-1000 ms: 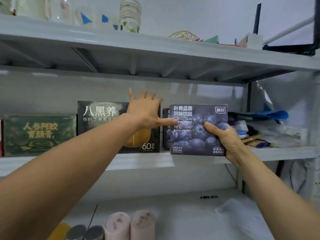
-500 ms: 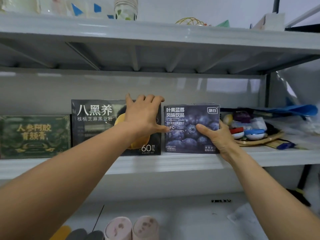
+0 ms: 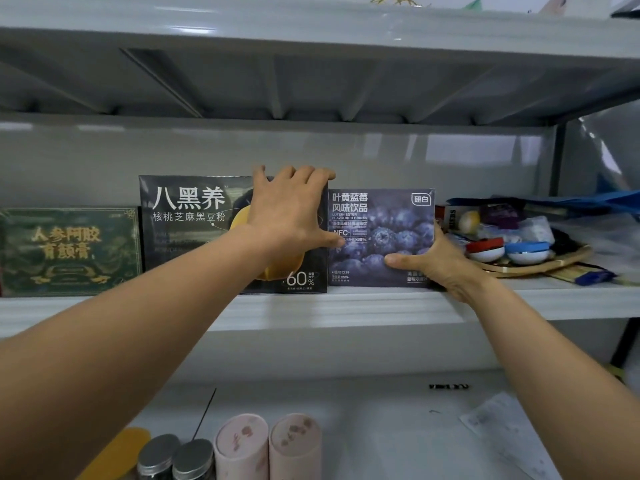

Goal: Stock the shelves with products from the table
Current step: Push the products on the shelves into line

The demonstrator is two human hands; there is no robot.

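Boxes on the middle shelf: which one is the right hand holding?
The blueberry drink box, rightmost of the three. The right hand holds its lower right corner; the left hand rests on the black box.

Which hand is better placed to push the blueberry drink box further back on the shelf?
Right. The right hand already grips the blueberry drink box at its lower right corner, thumb on its front. The left hand lies flat on the black box, steadying it.

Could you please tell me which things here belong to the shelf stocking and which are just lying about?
Job: blueberry drink box held by right hand; black box steadied by left hand; green box.
Lying about: basket of oddments; paper.
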